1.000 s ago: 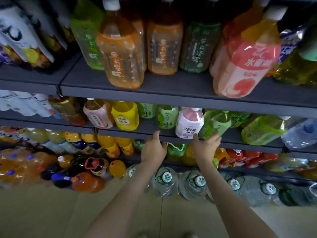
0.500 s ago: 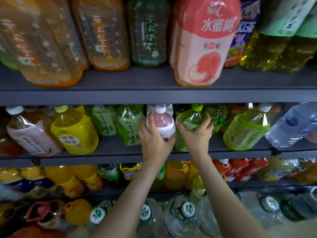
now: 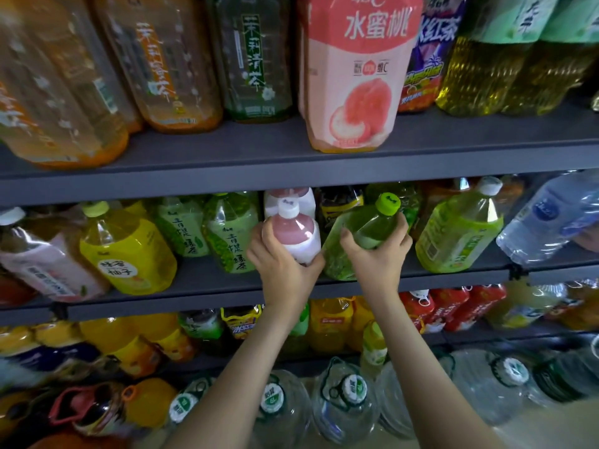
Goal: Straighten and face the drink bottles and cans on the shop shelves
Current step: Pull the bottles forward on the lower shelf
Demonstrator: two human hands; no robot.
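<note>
At the middle shelf (image 3: 227,288) front edge, left hand (image 3: 285,267) fingers wrap the pink bottle (image 3: 296,233); right hand (image 3: 377,259) fingers wrap the green bottle (image 3: 363,234).

Body in view: 2 arms only. left hand (image 3: 285,270) and right hand (image 3: 377,257) are bare to the fingertips. left forearm (image 3: 246,367) and right forearm (image 3: 428,367) are bare too, slim and smooth, widening toward the bottom edge where the frame cuts them off. Wrists narrow, knuckles show as low ridges. 1 thumbnail visible on the right hand, cut short. Dim light, finer detail unreadable.
</note>
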